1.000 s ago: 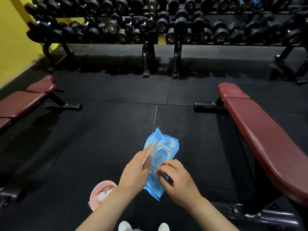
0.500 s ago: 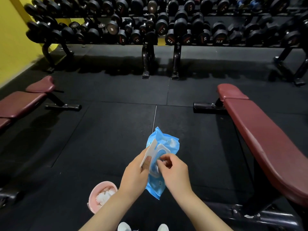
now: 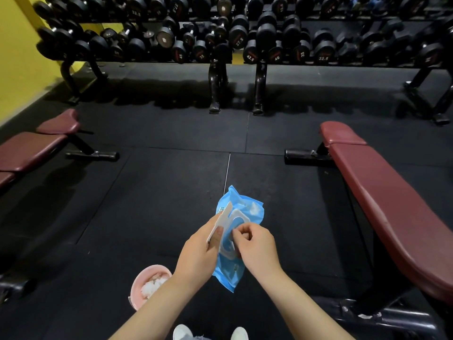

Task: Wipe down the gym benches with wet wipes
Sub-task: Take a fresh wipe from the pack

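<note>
Wet wipes pack (image 3: 241,212) held mid-air over the black floor mat (image 3: 152,192), between two maroon benches.
Left hand (image 3: 198,253) grips the pack's left side, thumb behind the raised white lid (image 3: 220,220); right hand (image 3: 257,246) pinches at the opening. Bench (image 3: 392,200) near right, bench (image 3: 29,148) well apart left. Pack's long axis runs away from the person, tilted slightly right.

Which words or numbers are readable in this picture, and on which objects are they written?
"42.5" on a black round dumbbell end.
"40" on the next dumbbell end.
"35" on another dumbbell end.
"32.5" on a dumbbell end farther right.
"27.5" on a dumbbell end above.
"45" and "35" on dumbbell ends left of centre.
Print on the blue plastic wet wipe pack: too blurred.
</note>
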A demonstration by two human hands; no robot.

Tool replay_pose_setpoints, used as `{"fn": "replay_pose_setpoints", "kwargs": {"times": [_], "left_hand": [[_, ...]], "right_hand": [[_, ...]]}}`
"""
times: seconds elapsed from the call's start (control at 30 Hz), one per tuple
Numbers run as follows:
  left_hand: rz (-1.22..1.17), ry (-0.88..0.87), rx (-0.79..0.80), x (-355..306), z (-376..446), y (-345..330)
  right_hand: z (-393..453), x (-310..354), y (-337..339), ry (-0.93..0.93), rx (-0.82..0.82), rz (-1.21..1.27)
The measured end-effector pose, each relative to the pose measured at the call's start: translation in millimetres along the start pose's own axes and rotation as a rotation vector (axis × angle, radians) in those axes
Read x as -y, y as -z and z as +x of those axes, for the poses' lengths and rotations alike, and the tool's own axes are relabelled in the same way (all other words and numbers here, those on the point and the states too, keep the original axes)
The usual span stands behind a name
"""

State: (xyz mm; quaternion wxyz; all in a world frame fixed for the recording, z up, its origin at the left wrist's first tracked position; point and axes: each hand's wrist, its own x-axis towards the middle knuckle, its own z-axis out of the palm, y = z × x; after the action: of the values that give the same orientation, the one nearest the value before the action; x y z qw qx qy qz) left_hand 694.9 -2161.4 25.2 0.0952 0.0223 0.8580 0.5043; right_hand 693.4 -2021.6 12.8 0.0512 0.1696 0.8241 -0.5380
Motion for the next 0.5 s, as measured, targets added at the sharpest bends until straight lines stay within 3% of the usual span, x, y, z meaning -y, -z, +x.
{"fn": "replay_pose_setpoints", "kwargs": {"times": [0.2,0.5], "left_hand": [[0.008,0.001,0.002,3.4,3.2,-0.3],[0.238,0.028,-0.022,10.3,14.1,6.3]], "right_hand": [[2.1,0.3,1.1,-0.026,0.045,0.01],[-1.4,-1.7,13.3,-0.079,0.18,0.325]]}}
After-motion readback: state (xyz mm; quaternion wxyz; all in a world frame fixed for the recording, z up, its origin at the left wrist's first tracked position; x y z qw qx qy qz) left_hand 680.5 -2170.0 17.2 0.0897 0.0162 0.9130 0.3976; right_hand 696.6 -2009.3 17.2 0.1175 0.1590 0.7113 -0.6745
